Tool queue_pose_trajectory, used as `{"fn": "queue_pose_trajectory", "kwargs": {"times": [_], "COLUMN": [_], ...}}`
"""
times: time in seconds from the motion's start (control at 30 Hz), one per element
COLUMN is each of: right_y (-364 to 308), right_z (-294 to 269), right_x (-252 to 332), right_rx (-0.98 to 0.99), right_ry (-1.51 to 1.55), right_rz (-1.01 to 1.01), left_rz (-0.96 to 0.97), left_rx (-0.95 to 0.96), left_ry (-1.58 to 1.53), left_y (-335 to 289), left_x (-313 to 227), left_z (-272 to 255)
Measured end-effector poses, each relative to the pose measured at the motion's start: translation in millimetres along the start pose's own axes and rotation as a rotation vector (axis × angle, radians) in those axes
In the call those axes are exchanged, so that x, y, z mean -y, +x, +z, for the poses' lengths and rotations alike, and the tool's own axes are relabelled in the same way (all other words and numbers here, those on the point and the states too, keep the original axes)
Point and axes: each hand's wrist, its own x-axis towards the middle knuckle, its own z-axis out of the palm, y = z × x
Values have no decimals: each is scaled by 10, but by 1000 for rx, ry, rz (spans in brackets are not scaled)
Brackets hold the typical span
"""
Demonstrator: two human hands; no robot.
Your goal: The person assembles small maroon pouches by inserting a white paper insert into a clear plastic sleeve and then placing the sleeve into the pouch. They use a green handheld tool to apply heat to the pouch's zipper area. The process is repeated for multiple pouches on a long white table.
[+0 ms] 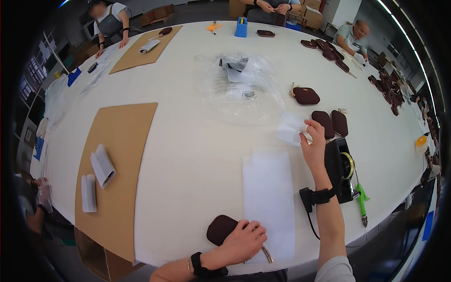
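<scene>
Near the table's front edge, my left hand (242, 242) lies with curled fingers over the right side of a dark maroon zip pouch (221, 229). A cord or zip pull sticks out beyond the fingers. My right hand (314, 141) reaches forward, thumb and fingers pinched on a small thin white paper sheet (288, 128). Just beyond that hand are two more maroon pouches, one partly behind the fingers (322, 123) and one to its right (339, 123). A long white paper strip (268, 202) lies flat between my hands.
A black tape dispenser (334, 164) and a green tool (362, 202) stand right of my forearm. At left, cardboard (117, 188) bears two white-wrapped bundles (102, 165). Clear plastic (244, 103) lies mid-table. Co-workers sit around the far side, near pouch piles (389, 89).
</scene>
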Motion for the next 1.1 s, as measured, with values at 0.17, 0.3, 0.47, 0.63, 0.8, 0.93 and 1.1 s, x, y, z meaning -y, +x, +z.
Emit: {"fn": "queue_pose_trajectory", "kwargs": {"times": [0.17, 0.3, 0.47, 0.63, 0.8, 0.93, 1.1], "right_y": [-547, -969, -1024, -1085, -1149, -1230, -1270], "right_z": [-429, -588, -597, -403, -455, -371, -363], "right_x": [539, 643, 536, 586, 643, 697, 655], "right_rx": [381, 536, 416, 493, 441, 200, 241], "right_ry": [211, 299, 346, 42, 288, -114, 175], "right_rz": [-42, 48, 494, 267, 495, 156, 239], "left_rz": [24, -3, -191, -490, -618, -632, -628], "left_rx": [177, 233, 126, 7, 14, -10, -45], "left_ry": [100, 145, -230, -756, -946, -953, -960], "left_y": [-34, -31, 42, 209, 422, 460, 468], "left_x": [-52, -46, 46, 184, 364, 465, 426], "left_z": [-11, -29, -249, -352, -356, -255, -278]}}
